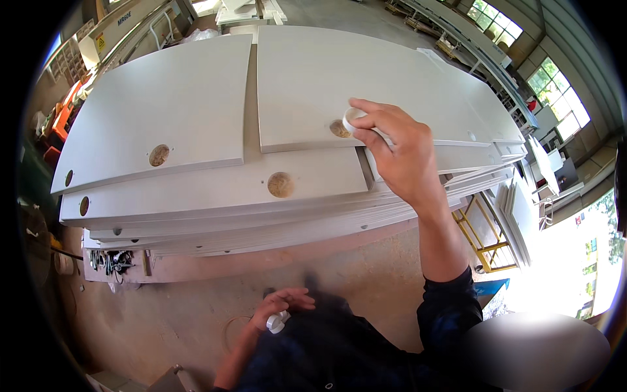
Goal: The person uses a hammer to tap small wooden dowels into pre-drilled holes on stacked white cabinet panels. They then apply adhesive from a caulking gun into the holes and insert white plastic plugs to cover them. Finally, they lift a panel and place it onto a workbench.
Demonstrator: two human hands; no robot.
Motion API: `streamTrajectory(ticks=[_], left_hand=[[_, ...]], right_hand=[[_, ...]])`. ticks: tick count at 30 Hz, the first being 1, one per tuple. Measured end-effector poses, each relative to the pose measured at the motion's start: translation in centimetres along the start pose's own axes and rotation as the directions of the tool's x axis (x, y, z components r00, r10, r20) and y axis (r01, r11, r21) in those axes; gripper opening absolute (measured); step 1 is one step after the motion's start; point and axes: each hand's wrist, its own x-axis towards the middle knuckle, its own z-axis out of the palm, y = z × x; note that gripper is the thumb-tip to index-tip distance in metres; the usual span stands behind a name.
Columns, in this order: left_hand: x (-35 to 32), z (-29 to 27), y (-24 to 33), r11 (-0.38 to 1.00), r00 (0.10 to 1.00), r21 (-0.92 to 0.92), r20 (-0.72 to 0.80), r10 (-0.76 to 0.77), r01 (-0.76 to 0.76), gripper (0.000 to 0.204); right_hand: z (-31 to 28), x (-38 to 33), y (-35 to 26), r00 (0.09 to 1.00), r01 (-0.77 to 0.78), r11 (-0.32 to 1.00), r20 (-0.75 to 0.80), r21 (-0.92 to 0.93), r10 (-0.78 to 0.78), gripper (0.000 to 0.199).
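A white round cap (353, 120) is pinched between the thumb and fingers of my right hand (398, 140). It is right beside a round hole (339, 129) near the front edge of the white panel on the right (326, 78), partly over that hole. Close to my body, my left hand (283, 304) is closed with its fingers curled, and white round caps (277, 321) show below them. How many caps it holds I cannot tell. Other round holes with bare chipboard inside show in the left white panel (170, 91) and the panel beneath (281, 185).
More white panels (261, 222) are stacked below, on a pinkish base (261, 261). Several hand tools (112, 262) lie at its left end. A yellow metal cart (486, 238) with upright boards stands right. Machinery (124, 29) is at the far left.
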Motion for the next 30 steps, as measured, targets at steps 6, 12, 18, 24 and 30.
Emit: streamTrajectory(ticks=[6,12,18,24,30], left_hand=[[-1.3,-1.4,-0.6,0.999,1.0,-0.051,0.001,-0.001,0.001,0.069],[-1.9,-1.5,-0.7,0.995,1.0,-0.098,-0.009,0.006,-0.007,0.07],[-2.3,-2.3,0.1,0.999,1.0,-0.053,0.016,-0.005,0.006,0.068],[-2.8,-2.4,1.9,0.999,0.998,-0.019,0.052,-0.044,0.045,0.068],[-3.7,-3.5,1.7,1.0,0.999,0.017,0.042,0.011,-0.012,0.073]], right_hand=[[2.3,0.2,1.3,0.988,-0.118,0.993,0.102,0.021,0.115,0.006],[3.2,-0.7,0.8,0.995,-0.052,0.99,0.084,-0.129,0.063,0.01],[2.8,-2.3,0.3,0.982,0.01,0.957,0.185,-0.291,0.046,0.025],[1.8,-1.7,-0.7,0.971,-0.014,0.956,0.226,-0.293,0.083,0.034],[3.9,-6.1,-8.9,0.985,-0.066,0.992,-0.154,0.103,0.082,0.019]])
